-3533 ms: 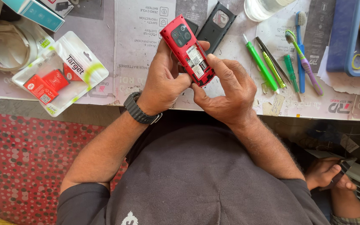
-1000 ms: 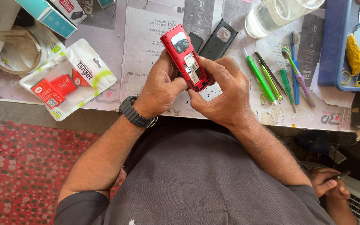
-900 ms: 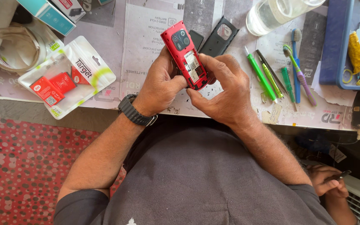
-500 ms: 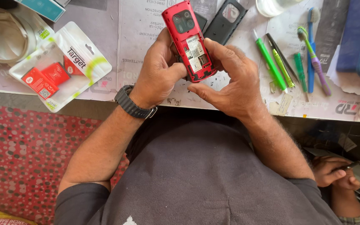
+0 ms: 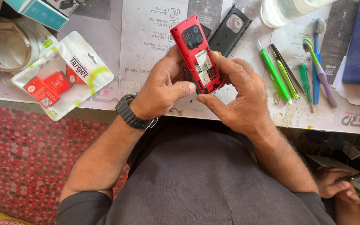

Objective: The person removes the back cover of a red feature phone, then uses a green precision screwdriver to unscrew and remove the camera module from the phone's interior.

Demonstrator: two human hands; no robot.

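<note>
Both hands (image 5: 165, 89) (image 5: 240, 98) hold red phone (image 5: 198, 54), back open.

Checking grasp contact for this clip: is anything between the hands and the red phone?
Nothing visible. The left hand and the right hand both grip the red phone directly, its open back facing up. The black back cover lies apart on the table, behind the phone.

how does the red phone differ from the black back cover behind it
The red phone is held up in the left hand and right hand; the black back cover lies flat on the table, untouched. The phone's back is open, showing labels; the cover is an empty shell. Both have camera cutouts.
</note>
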